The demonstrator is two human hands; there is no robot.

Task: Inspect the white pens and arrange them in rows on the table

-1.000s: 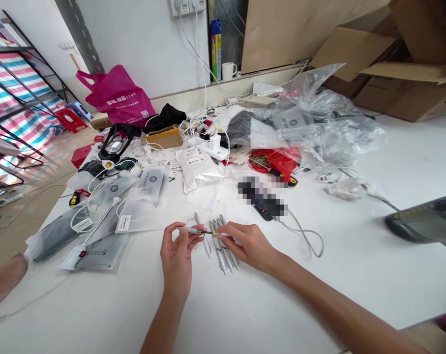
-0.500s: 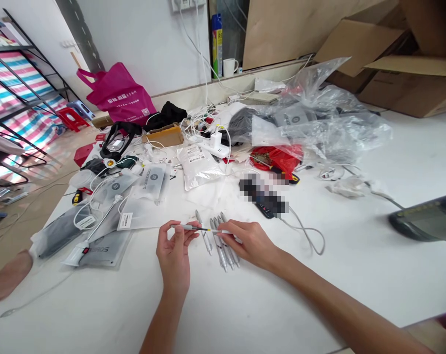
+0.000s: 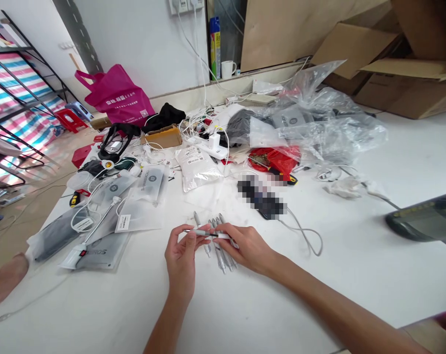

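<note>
A slim silver-and-white pen [image 3: 208, 233] lies level between my two hands, its dark tip pointing left. My left hand [image 3: 182, 255] pinches its left part between thumb and fingers. My right hand [image 3: 245, 248] grips its right end. Just below the held pen, several similar pens [image 3: 223, 253] lie side by side on the white table [image 3: 282, 295], their upper ends partly hidden by my fingers. One more pen [image 3: 204, 236] lies slightly apart, just left of that group, and partly behind my left fingers.
Behind the pens, a pixelated patch [image 3: 261, 196] covers a dark object with a grey cable. Flat packets, a white power strip [image 3: 215, 150], tangled cables and clear plastic bags [image 3: 318, 128] crowd the far table. A person's limb [image 3: 5, 278] shows at the left edge, and a dark slab [image 3: 425, 221] at the right.
My left hand has slid right and slightly down, closer to my right hand. The held pen now sits a little lower, and my hands are nearer together.
</note>
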